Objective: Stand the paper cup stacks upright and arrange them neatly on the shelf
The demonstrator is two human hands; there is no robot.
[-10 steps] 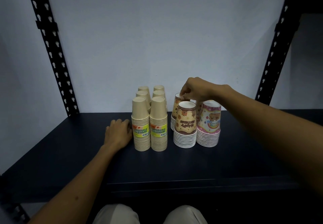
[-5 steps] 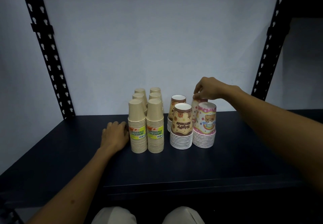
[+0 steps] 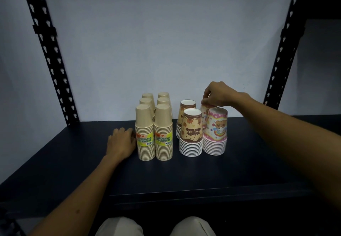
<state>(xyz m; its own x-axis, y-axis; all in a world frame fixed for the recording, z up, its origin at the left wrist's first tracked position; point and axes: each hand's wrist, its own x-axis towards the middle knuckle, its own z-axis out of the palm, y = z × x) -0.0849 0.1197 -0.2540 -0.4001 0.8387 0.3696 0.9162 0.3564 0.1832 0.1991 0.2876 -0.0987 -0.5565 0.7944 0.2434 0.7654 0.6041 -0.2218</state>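
Right hand (image 3: 219,93) moved rightward, fingers pinching rear pink cup stack (image 3: 204,115), left hand (image 3: 120,141) flat, dark shelf (image 3: 73,162), pale wall (image 3: 166,42)

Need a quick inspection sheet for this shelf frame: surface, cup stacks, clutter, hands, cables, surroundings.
Surface: dark shelf, bare apart from the cups.
Job's things: six plain tan stacks upright in two columns of three; two brown party stacks one behind the other; pink party stack in front, a rear pink stack mostly hidden behind it. All upside down, standing.
Clutter: nothing seen.
Grippers: left hand resting on the shelf against the front-left tan stack, holding nothing; right hand pinching the top of the rear pink stack.
Cables: nothing seen.
Surroundings: pale wall, black perforated uprights either side, person's knees at the bottom edge.
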